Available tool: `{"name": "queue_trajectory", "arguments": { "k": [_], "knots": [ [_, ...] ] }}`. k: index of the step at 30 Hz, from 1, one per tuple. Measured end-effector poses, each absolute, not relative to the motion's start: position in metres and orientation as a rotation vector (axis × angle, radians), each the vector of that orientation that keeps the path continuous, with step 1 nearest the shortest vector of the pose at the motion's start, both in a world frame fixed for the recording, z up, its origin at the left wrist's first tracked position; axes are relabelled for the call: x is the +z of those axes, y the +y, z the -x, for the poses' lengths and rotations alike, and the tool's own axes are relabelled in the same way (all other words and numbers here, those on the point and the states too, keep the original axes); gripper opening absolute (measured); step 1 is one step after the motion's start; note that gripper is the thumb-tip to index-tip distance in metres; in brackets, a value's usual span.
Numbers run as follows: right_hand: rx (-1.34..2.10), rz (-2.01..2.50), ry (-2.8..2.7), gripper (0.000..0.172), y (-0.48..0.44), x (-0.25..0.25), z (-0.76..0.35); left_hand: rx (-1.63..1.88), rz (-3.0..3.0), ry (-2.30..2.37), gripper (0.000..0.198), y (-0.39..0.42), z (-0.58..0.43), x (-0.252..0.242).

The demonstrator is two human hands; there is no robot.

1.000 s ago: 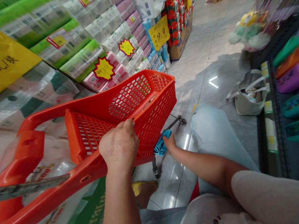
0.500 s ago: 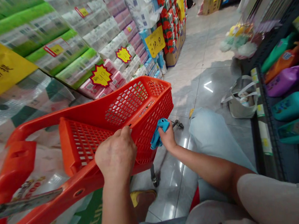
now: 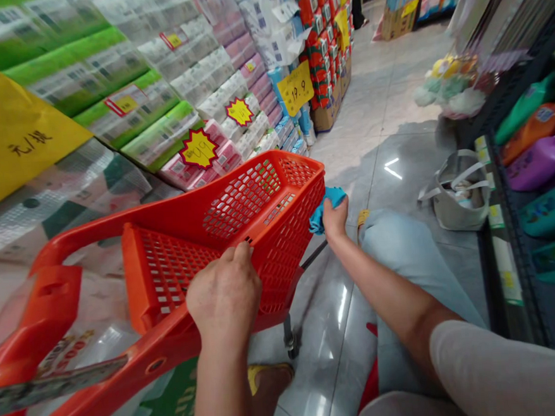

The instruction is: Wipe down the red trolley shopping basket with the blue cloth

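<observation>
Left hand (image 3: 224,297) closed on red plastic shopping basket (image 3: 239,198) (looks light, stiff; rim (image 3: 286,201) gives best hold); right hand (image 3: 335,220) grips soft blue cloth (image 3: 327,204).

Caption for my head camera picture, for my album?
Left hand grips red shopping cart, right hand holds blue cloth.

Pretty simple outfit: a beige-grey short sleeve (image 3: 497,364) up the arm behind the right hand (image 3: 335,220), baggy pale blue jeans (image 3: 415,274) just beside that arm, and a yellow sandal (image 3: 270,374) down below the left hand (image 3: 224,297).
</observation>
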State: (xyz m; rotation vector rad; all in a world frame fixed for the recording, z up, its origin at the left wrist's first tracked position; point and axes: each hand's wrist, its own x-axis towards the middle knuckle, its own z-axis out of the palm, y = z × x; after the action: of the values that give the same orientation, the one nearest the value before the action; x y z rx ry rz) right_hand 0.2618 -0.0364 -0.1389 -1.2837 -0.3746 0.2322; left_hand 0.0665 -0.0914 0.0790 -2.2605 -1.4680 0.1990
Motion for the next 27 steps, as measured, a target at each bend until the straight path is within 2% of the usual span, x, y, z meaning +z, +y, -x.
{"name": "queue_trajectory", "arguments": {
  "k": [5, 10, 15, 19, 21, 24, 25, 27],
  "knots": [
    [0.158, 1.286, -0.574, 0.033, -0.040, -0.120, -0.235, 0.211, 2.261, -1.460, 0.034, -0.089, -0.066, 0.078],
    [0.128, 1.346, -0.509, 0.021, -0.038, -0.112, -0.242, 0.199, 2.260, -1.448, 0.034, -0.087, -0.069, 0.078],
    [0.148, 1.250, -0.796, 0.027, -0.063, -0.100, -0.195, 0.224, 2.247, -1.474, 0.035, -0.088, -0.071, 0.079],
    [0.139, 1.258, -0.780, 0.019, -0.071, -0.103, -0.182, 0.206, 2.248, -1.490, 0.037, -0.088, -0.071, 0.078],
    [0.140, 1.286, -0.743, 0.024, -0.069, -0.107, -0.186, 0.203, 2.261, -1.486, 0.038, -0.089, -0.071, 0.078],
    [0.158, 1.318, -0.726, 0.052, -0.063, -0.111, -0.195, 0.206, 2.268, -1.501, 0.039, -0.091, -0.074, 0.080],
    [0.179, 1.313, -0.727, 0.054, -0.062, -0.112, -0.198, 0.210, 2.274, -1.506, 0.039, -0.092, -0.075, 0.082],
    [0.240, 1.288, -0.738, 0.040, -0.059, -0.111, -0.204, 0.227, 2.283, -1.527, 0.041, -0.093, -0.080, 0.085]
  ]
}}
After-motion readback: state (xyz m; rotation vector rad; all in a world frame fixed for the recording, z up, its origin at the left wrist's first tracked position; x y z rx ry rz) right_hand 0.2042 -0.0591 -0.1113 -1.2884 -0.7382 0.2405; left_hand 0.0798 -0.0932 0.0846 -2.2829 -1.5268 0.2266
